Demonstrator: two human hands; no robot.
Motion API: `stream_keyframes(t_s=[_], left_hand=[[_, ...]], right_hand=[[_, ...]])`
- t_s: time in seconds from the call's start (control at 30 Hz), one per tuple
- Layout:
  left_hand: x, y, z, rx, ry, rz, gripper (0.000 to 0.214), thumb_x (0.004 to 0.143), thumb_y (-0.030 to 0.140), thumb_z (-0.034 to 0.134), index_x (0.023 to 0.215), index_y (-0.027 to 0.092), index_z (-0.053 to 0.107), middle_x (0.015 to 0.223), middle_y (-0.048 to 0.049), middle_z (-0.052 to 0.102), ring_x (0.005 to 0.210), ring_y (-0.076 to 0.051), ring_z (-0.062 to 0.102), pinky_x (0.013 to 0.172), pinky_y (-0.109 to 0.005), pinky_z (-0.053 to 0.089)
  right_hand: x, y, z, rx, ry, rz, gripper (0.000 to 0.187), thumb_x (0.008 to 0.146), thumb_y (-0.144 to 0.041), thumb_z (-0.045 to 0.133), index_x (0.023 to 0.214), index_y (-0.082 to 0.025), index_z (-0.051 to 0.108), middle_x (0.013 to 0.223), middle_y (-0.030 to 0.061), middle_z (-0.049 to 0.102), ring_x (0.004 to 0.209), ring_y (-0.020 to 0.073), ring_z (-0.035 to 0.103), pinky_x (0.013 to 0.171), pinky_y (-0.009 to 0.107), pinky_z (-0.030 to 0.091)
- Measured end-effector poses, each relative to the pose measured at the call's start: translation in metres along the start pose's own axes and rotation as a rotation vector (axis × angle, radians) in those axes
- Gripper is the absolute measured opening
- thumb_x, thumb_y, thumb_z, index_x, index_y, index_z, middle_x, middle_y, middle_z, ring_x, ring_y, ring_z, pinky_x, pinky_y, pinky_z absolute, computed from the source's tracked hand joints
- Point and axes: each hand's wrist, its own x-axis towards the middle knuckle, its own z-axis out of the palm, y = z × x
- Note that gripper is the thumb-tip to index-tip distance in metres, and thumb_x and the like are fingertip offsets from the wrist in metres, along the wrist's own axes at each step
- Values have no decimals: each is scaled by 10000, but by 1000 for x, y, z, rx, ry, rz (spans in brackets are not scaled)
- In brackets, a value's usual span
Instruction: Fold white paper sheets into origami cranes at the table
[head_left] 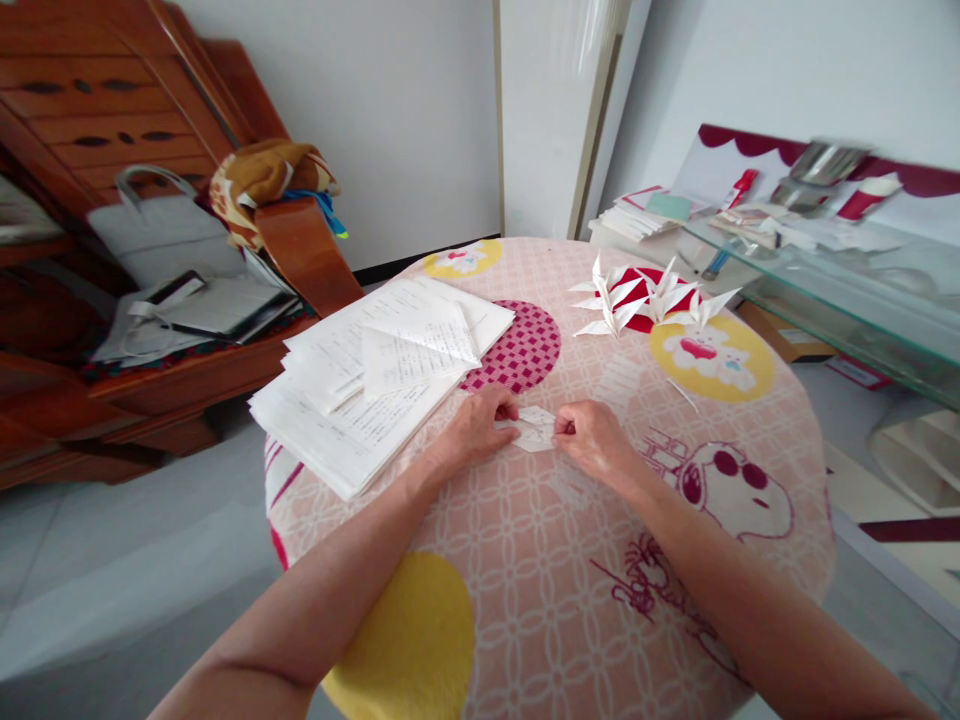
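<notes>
A small folded piece of white paper (535, 429) lies on the patterned tablecloth between my hands. My left hand (480, 422) pinches its left edge, thumb and fingers closed. At its right edge, my right hand (592, 440) grips the paper with curled fingers. Left of my hands rests a stack of printed sheets (360, 440), with a loose folded sheet (420, 350) on top. Several white folded paper cranes (615, 300) stand together at the far right of the table. A thin white stick-like piece (682, 394) lies nearer to my right hand.
The round table (525, 580) wears a pink cloth. On the right stands a glass shelf (832, 290) with papers, metal bowls (829, 162) and a red marker (741, 188). A wooden bench (300, 255) on the left bears a grey bag (161, 235) and clothes (262, 180).
</notes>
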Motion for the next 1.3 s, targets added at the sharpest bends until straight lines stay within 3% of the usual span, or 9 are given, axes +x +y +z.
stream_keyframes(t_s=[0.17, 0.3, 0.4, 0.5, 0.63, 0.83, 0.97, 1.17, 1.3], left_hand=[[2, -10, -6, -72, -65, 52, 242, 654, 50, 586, 865, 164, 618, 885, -11, 653, 805, -142, 606, 764, -278, 517], [1, -15, -10, -138, -124, 111, 531, 644, -2, 527, 1139, 162, 624, 1033, -45, 676, 879, -144, 638, 809, -293, 546], [-2, -12, -12, -30, -121, 192, 622, 657, -24, 490, 1234, 163, 628, 1133, -77, 670, 958, -169, 641, 872, -334, 546], [-6, -5, -10, 81, -87, 294, 612, 678, -47, 454, 1207, 174, 668, 1208, -84, 660, 1088, -195, 625, 978, -365, 514], [-8, -1, -5, 127, -51, 329, 565, 695, -59, 453, 1152, 176, 687, 1161, -70, 687, 1089, -193, 639, 981, -345, 520], [-7, -3, 0, 124, -25, 345, 397, 784, -14, 509, 1080, 175, 695, 1088, -70, 703, 1020, -191, 659, 930, -333, 537], [-7, 2, 5, 106, -35, 392, 358, 827, 16, 502, 1063, 183, 712, 1050, -78, 705, 980, -196, 659, 886, -341, 542], [-10, 14, 7, 33, -18, 328, 318, 835, 26, 523, 1043, 177, 711, 1029, -71, 711, 970, -227, 662, 881, -349, 522], [-10, 15, 7, -66, 98, 218, 286, 827, 33, 550, 1034, 180, 683, 993, -49, 710, 876, -183, 674, 823, -311, 533]], right_hand=[[-3, 8, -9, -18, -9, -6, 168, 680, -21, 608, 622, -163, 678, 640, 36, 681, 619, 153, 593, 588, 257, 357], [-4, 12, -18, 31, -37, 20, 180, 663, -4, 595, 605, -162, 660, 628, 29, 677, 622, 157, 599, 590, 253, 368], [-3, 15, -20, 108, 40, 20, 153, 699, -28, 600, 661, -160, 666, 648, 18, 675, 618, 147, 591, 598, 249, 381], [-2, 16, -15, 107, 147, -49, 90, 760, -96, 619, 735, -159, 678, 730, 34, 695, 672, 158, 602, 635, 261, 401], [0, 17, -8, 152, 115, -44, 14, 735, -159, 686, 746, -168, 683, 745, 35, 705, 689, 169, 615, 646, 274, 424], [3, 21, -2, 648, 85, 155, 212, 610, -223, 751, 803, -167, 685, 658, -3, 667, 569, 153, 595, 488, 248, 447], [2, 19, 0, 891, 26, 226, 226, 593, -277, 750, 771, -161, 674, 693, 13, 671, 563, 149, 599, 428, 240, 478], [0, 11, -2, 1077, -86, 173, 334, 637, -397, 803, 853, -153, 730, 842, 71, 723, 751, 215, 680, 578, 317, 585], [-1, 8, -2, 1155, -60, 57, 536, 799, -661, 636, 1031, -187, 725, 936, 91, 734, 837, 240, 704, 690, 365, 603]])
